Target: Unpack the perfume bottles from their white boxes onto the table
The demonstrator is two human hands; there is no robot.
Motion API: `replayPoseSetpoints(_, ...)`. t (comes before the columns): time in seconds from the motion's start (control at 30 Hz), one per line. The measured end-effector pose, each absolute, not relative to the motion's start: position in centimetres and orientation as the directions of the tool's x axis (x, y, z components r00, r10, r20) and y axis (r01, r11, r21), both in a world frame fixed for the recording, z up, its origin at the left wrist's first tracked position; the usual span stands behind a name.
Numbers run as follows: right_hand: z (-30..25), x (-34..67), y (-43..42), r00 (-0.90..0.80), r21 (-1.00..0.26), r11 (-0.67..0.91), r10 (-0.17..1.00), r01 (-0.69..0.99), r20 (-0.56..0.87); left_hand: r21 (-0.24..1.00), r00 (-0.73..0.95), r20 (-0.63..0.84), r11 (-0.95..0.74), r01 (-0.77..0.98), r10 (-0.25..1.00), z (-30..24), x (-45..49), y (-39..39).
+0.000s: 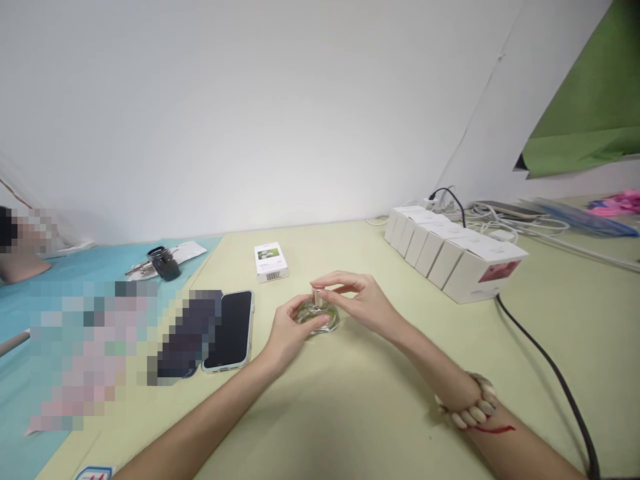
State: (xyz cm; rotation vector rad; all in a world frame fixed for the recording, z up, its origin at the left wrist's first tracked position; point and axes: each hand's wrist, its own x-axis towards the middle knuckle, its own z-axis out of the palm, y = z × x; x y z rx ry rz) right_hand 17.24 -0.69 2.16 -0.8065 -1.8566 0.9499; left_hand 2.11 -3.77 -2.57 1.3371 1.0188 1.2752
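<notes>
At the dial's centre, on the pale table [350,400], sits a clear glass bottle [324,311]. The left hand [290,327] curls round its left side, thumb across the front, hiding much of the glass. At one o'clock the right hand [363,300] pinches the bottle's silver cap [317,297] between thumb and fingertips; whether it is loose, I cannot tell. Blocky blurring at nine o'clock masks a dark slab beside the phone [231,333], and swallows whatever lies on the blue cloth [200,248] beyond. A label [95,473] at eight is cut off. Towards two, a row of boxes [450,250] partly hides tangled cords [500,217]. A small carton [271,261] stands clear at eleven, a dark jar [164,263] at ten. Black cable [545,353] sweeps down to four.
</notes>
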Motion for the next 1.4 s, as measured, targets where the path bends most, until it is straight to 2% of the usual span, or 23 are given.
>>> replayPoseSetpoints(0.23, 1.9, 16.9, -0.7, -0.291, -0.86, 0.501, 0.84, 0.094, 0.458, 0.973, 0.018, 0.217, -0.215, -0.079, 0.976, -2.6, 2.3, -3.9)
replayPoseSetpoints(0.43, 1.9, 16.9, -0.7, -0.228, -0.894, 0.447, 0.871, -0.003, 0.436, 0.967, -0.008, 0.25, -0.25, -0.038, 0.968, -2.3, 2.4, -4.2)
replayPoseSetpoints(0.63, 1.9, 16.9, -0.6, -0.199, -0.9, 0.436, 0.881, -0.015, 0.43, 0.953, -0.014, 0.302, -0.302, -0.026, 0.953, -1.9, 2.4, -4.3)
replayPoseSetpoints(0.77, 1.9, 16.8, -0.8, -0.273, -0.904, 0.428, 0.87, 0.001, 0.411, 0.962, -0.004, 0.273, -0.273, -0.021, 0.962, -2.3, 2.4, -4.2)
replayPoseSetpoints(0.93, 1.9, 17.0, -0.6, -0.418, -0.892, 0.44, 0.833, 0.101, 0.363, 0.971, 0.06, 0.238, -0.235, -0.047, 0.97, -2.8, 2.5, -4.0)
replayPoseSetpoints(1.17, 1.6, 17.6, 0.1, -0.496, -0.88, 0.431, 0.819, 0.198, 0.289, 0.976, 0.139, 0.216, -0.22, 0.011, 0.966, -2.9, 2.5, -4.2)
replayPoseSetpoints(1.27, 1.3, 17.5, -0.1, -0.512, -0.85, 0.477, 0.8, 0.223, 0.314, 0.965, 0.084, 0.253, -0.257, 0.046, 0.964, -2.8, 1.8, -4.2)
replayPoseSetpoints(1.4, 0.8, 17.5, -0.3, -0.583, -0.829, 0.509, 0.755, 0.233, 0.3, 0.893, -0.104, 0.425, -0.398, 0.21, 0.899, -1.7, 0.6, -3.9)
